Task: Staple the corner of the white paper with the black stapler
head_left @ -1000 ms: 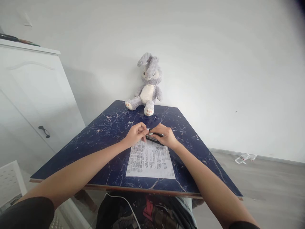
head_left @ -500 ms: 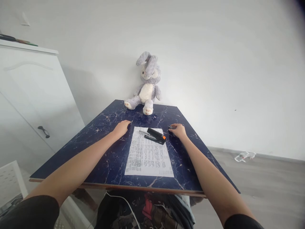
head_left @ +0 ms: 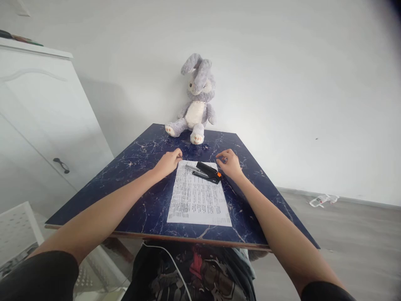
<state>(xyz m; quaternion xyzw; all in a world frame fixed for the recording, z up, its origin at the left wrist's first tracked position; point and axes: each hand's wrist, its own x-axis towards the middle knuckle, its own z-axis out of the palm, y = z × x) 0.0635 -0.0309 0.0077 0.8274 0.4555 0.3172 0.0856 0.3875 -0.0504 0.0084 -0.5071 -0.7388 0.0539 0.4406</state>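
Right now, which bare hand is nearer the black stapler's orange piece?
The right hand, beside the orange piece of the stapler, while the left hand is by the far left corner of the white printed paper.

Soft, diffuse light falls evenly over the smooth, pale grey wall [head_left: 282, 83], leaving the scene moderately bright. A faint, blurry-edged shadow lies on it just beside the white panelled cabinet [head_left: 37, 117], whose sides slant with wide-angle distortion. The glossy, dark blue, marble-patterned tabletop [head_left: 140, 159] shows dull sheen. Print on the white rectangular paper sheet [head_left: 200, 205] smears illegibly. The upper right corner darkens to black.
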